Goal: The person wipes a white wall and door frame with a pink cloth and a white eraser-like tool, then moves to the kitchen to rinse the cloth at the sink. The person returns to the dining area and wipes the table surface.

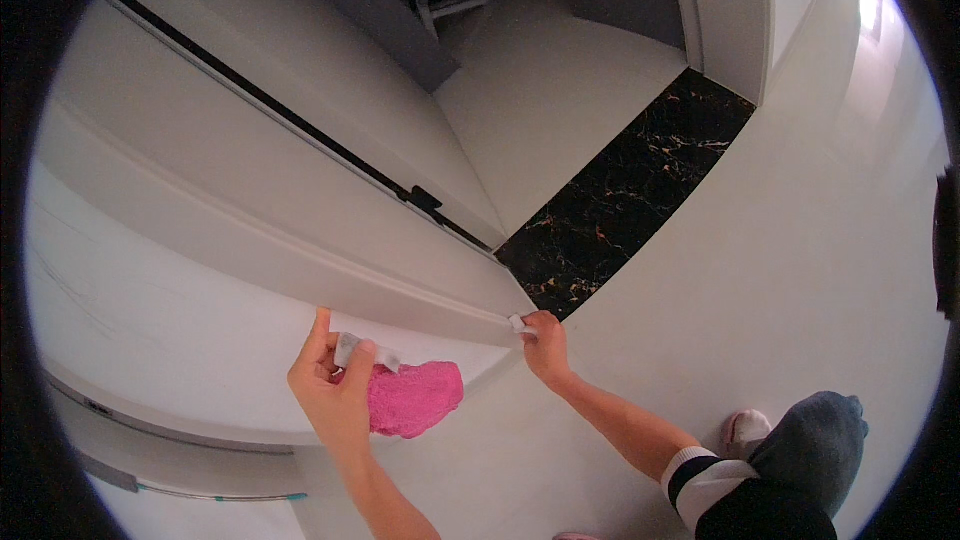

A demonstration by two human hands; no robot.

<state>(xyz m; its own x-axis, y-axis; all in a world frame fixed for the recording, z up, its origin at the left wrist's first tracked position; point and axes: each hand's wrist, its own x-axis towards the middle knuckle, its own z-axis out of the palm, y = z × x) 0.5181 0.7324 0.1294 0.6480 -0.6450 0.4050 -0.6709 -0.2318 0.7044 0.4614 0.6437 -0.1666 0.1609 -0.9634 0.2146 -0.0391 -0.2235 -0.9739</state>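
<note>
My left hand [334, 390] grips a greyish-white block [386, 356], likely a foam sponge, between thumb and fingers. A bright pink cloth [416, 397] hangs from the same hand, and one fingertip reaches the edge of the pale door casing [300, 262]. Further right, my right hand [546, 349] pinches a small white piece [517, 324], which looks like the same sponge material. It presses this against the casing's low end, close to the floor. Fingers hide part of both white pieces.
A black marble threshold [630, 187] crosses the doorway. Along the jamb runs a black strip with a dark strike plate [426, 199]. Dark marks streak the white wall [187, 300]. A thin pole [247, 498] lies lower left. My knee [814, 427] and shoe [748, 431] are lower right.
</note>
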